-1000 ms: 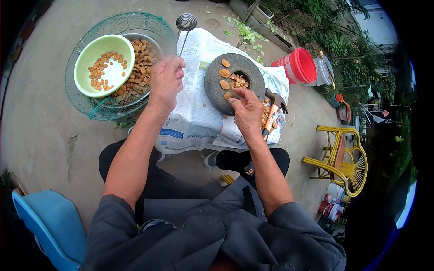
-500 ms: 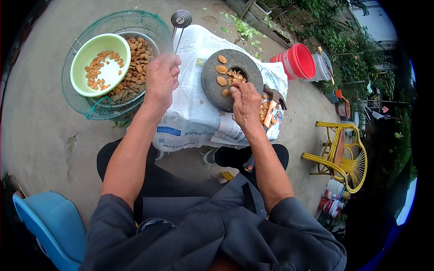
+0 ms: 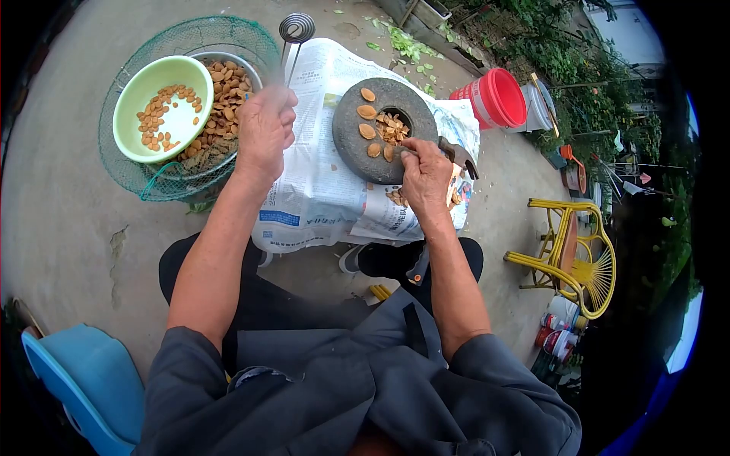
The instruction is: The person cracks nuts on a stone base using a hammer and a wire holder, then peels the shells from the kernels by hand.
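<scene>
My left hand [image 3: 262, 133] is closed around the stem of a wire tool with a coiled spiral head [image 3: 296, 28], held upright near the bowls. My right hand [image 3: 426, 175] is at the near right side of a round stone with a hollow [image 3: 350, 140], its fingertips pressed together; what they hold, if anything, is hidden. Several brown apricot pits [image 3: 366, 112] lie in a curved row on the stone, the last just beside my right fingertips. Cracked shell pieces [image 3: 393, 129] fill the hollow. A hammer [image 3: 456, 154] lies right of the stone, partly behind my right hand.
Newspaper [image 3: 304, 175] is spread beneath the stone. At left, a pale green bowl [image 3: 125, 121] with kernels sits over a metal basin of pits [image 3: 228, 83], inside a green mesh basket [image 3: 114, 163]. Red bucket [image 3: 487, 99], yellow chair [image 3: 563, 251] and blue tub [image 3: 84, 372] stand around.
My right hand has shifted right along the stone, and another pit now shows beside its fingertips. My left hand still grips the wire tool. The whole view has shifted slightly.
</scene>
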Available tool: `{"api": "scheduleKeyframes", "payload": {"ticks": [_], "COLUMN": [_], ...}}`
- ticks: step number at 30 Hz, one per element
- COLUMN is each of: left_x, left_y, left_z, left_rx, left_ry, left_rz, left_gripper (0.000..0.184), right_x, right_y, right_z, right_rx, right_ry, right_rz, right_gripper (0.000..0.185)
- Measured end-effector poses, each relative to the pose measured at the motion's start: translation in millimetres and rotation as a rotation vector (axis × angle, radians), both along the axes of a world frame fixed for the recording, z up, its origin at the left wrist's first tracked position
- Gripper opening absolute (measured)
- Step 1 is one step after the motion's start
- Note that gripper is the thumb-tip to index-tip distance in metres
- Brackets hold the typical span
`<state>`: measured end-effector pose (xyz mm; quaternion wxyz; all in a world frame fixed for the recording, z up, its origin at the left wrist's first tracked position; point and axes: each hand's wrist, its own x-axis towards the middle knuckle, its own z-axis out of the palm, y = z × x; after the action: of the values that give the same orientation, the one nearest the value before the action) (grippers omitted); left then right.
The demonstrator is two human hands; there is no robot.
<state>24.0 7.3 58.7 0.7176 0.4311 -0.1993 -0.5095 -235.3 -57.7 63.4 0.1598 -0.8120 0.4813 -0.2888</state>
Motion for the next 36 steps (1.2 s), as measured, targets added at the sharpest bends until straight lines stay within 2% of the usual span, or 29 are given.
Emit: {"api": "scheduleKeyframes", "payload": {"ticks": [5, 12, 16, 20, 23, 24, 28, 29, 33, 34, 36], "left_x": [-1, -2, -14, -52, -96, -111, -162, -171, -186, -188, -192], "left_y": [-1, 6, 24, 53, 74, 81, 84, 80, 53, 47, 41], "left_z": [-3, -4, -9, -11, -18, -21, -30, -35, -38, -41, -43], "left_rx": [-0.009, 0.024, 0.089, 0.210, 0.315, 0.333, 0.416, 0.435, 0.551, 0.571, 0.587], "left_ry": [0.007, -0.024, -0.101, -0.139, -0.105, -0.081, -0.110, -0.087, 0.015, 0.030, 0.041], "left_rz": [0.023, 0.026, -0.053, -0.206, -0.294, -0.328, -0.390, -0.377, -0.355, -0.354, -0.348], "left_gripper": [0.019, 0.019, 0.020, 0.026, 0.027, 0.027, 0.025, 0.024, 0.018, 0.018, 0.017], "right_x": [3, -8, -21, -54, -89, -104, -134, -139, -143, -146, -150], "right_y": [5, 4, 8, 19, 48, 57, 102, 108, 117, 117, 113], "right_z": [5, -10, -15, -15, -7, -24, -39, -47, -40, -45, -57], "right_rx": [-0.043, -0.087, 0.030, -0.018, -0.128, -0.105, 0.159, 0.232, 0.442, 0.414, 0.777], "right_ry": [0.047, -0.107, -0.306, -0.425, -0.266, -0.324, -0.094, -0.003, 0.003, -0.071, -0.524], "right_rz": [0.061, 0.021, -0.053, -0.173, -0.328, -0.377, -0.541, -0.560, -0.536, -0.498, -0.441], "right_gripper": [0.025, 0.028, 0.031, 0.034, 0.034, 0.036, 0.044, 0.048, 0.050, 0.041, 0.031]}}
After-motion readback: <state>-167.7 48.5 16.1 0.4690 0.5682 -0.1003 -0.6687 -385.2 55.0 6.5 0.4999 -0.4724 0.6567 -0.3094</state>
